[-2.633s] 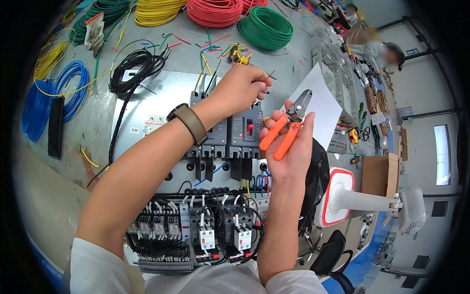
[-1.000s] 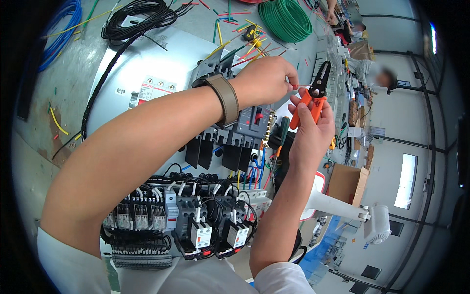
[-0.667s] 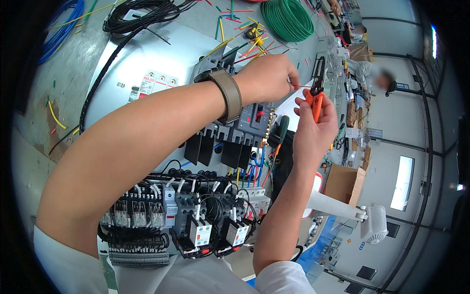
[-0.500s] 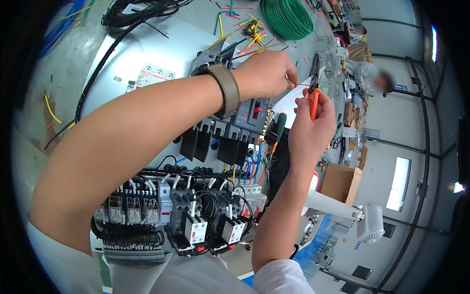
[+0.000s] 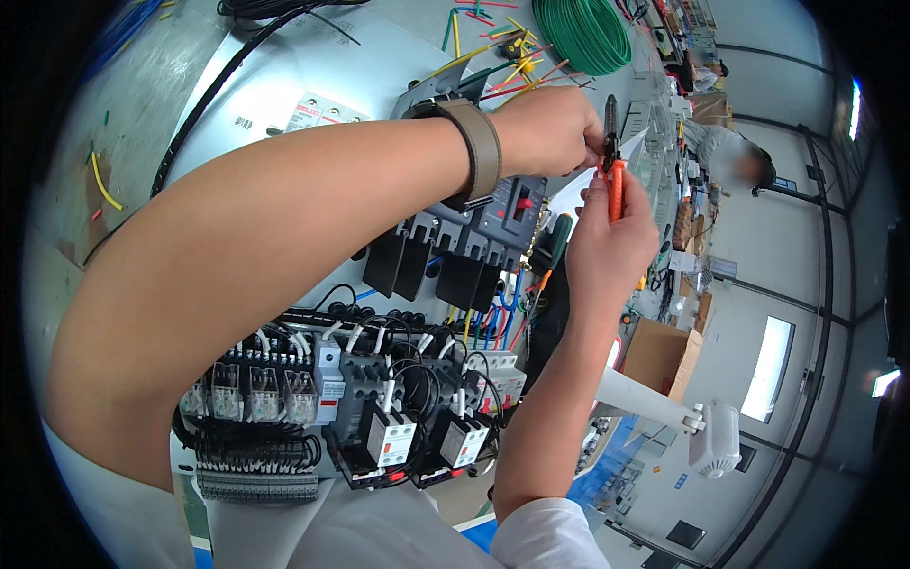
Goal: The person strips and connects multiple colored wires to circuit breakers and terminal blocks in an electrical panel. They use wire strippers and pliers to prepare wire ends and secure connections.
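My right hand [image 5: 614,237] is closed around a pair of orange-handled pliers [image 5: 616,188], whose dark jaws point away from me. Against the pliers' jaw end, my left hand [image 5: 552,131] pinches a thin red wire [image 5: 600,169], mostly hidden by the fingers. A brown-strapped watch [image 5: 474,156] is on my left wrist. Below that forearm lies a large moulded-case circuit breaker [image 5: 502,223] with a red toggle. Nearer to me, the wired panel carries clear relays [image 5: 263,394], white-fronted contactors [image 5: 391,438] and a grey terminal strip [image 5: 258,486].
A green wire coil [image 5: 583,38] lies at the far side, beside coloured tube scraps [image 5: 536,68] and a small tape measure [image 5: 512,45]. A green-handled screwdriver [image 5: 561,232] rests right of the breaker. Black cable [image 5: 194,123] crosses the metal plate [image 5: 256,81]. Another person [image 5: 725,147] is beyond.
My left hand has come closer to the pliers, so less red wire shows between them. The whole view has shifted slightly, and the orange handles look closer together.
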Tool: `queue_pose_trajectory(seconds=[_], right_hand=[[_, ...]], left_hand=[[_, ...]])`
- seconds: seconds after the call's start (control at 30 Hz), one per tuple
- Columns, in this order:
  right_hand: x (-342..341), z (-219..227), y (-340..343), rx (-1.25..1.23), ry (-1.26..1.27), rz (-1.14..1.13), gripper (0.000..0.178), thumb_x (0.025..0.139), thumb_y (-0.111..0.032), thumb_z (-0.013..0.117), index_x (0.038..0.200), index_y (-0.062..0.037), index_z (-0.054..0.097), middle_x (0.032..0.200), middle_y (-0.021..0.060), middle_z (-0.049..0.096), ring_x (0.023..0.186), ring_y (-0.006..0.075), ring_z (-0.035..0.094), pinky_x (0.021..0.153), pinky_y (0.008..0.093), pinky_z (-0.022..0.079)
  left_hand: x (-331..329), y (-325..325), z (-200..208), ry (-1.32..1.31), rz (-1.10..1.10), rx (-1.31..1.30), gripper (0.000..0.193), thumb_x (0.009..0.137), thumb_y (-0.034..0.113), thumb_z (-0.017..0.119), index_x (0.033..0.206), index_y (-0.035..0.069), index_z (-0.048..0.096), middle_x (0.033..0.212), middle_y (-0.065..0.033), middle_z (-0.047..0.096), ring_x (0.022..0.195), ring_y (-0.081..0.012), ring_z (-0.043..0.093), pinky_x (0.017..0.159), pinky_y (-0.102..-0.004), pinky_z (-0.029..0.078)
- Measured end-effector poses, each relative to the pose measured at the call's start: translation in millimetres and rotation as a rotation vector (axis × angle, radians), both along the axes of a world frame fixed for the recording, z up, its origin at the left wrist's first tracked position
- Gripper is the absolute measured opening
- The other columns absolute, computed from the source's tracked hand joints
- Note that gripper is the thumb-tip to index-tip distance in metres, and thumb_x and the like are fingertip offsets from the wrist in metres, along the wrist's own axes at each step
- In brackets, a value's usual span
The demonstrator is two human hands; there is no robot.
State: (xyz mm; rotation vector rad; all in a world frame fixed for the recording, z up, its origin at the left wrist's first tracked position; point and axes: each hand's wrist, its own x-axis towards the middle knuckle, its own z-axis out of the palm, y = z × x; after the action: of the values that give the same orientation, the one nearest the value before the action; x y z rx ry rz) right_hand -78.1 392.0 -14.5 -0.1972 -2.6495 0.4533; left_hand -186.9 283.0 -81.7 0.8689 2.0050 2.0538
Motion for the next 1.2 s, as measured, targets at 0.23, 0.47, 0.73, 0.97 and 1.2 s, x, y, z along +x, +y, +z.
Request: queue_pose_trajectory(seconds=[0.23, 0.47, 0.73, 0.97, 1.2], right_hand=[[1.3, 2.6, -3.3, -0.002, -0.04, 0.0, 0.027, 0.101, -0.011, 0.065, 0.122, 0.0049, 0.069, 0.1, 0.024, 0.075, 0.086, 0.0358, 0.074, 0.08, 0.0417, 0.057], [1.9, 3.9, 1.7, 0.022, -0.046, 0.029, 0.027, 0.1, -0.011, 0.065, 0.123, 0.0036, 0.069, 0.099, 0.0237, 0.075, 0.087, 0.0374, 0.074, 0.08, 0.0416, 0.057], [1.5, 3.1, -1.0, 0.068, -0.061, 0.027, 0.03, 0.1, -0.013, 0.066, 0.124, 0.0053, 0.069, 0.102, 0.0232, 0.076, 0.088, 0.0338, 0.075, 0.081, 0.0393, 0.057], [2.6, 0.5, 1.9, -0.021, -0.044, 0.014, 0.031, 0.102, -0.016, 0.066, 0.124, 0.0049, 0.07, 0.103, 0.0221, 0.076, 0.089, 0.03, 0.074, 0.082, 0.0387, 0.057], [0.5, -1.0, 3.5, 0.01, -0.043, 0.029, 0.031, 0.103, -0.016, 0.066, 0.124, 0.0052, 0.07, 0.101, 0.022, 0.076, 0.088, 0.0292, 0.074, 0.082, 0.0384, 0.056]], left_hand=[[1.1, -2.3, 2.1, 0.006, -0.005, -0.017, 0.018, 0.094, 0.011, 0.074, 0.107, 0.001, 0.081, 0.08, -0.0093, 0.075, 0.073, -0.0162, 0.072, 0.07, -0.0336, 0.056], [2.1, -4.1, 6.2, -0.082, -0.052, -0.009, 0.018, 0.094, 0.012, 0.074, 0.107, 0.001, 0.081, 0.079, -0.0097, 0.076, 0.072, -0.0157, 0.072, 0.069, -0.0334, 0.055], [1.2, -3.5, 6.3, -0.063, -0.035, -0.028, 0.018, 0.095, 0.011, 0.074, 0.109, 0.003, 0.082, 0.079, -0.0076, 0.076, 0.074, -0.0143, 0.073, 0.069, -0.0334, 0.056], [1.6, -2.3, 6.4, -0.028, -0.017, -0.052, 0.017, 0.094, 0.009, 0.073, 0.107, 0.002, 0.081, 0.082, -0.0087, 0.077, 0.075, -0.0145, 0.073, 0.072, -0.0329, 0.057], [1.2, -0.6, 3.7, -0.036, 0.0, -0.017, 0.016, 0.094, 0.009, 0.074, 0.106, 0.001, 0.081, 0.083, -0.0095, 0.077, 0.073, -0.0152, 0.072, 0.07, -0.0334, 0.056]])
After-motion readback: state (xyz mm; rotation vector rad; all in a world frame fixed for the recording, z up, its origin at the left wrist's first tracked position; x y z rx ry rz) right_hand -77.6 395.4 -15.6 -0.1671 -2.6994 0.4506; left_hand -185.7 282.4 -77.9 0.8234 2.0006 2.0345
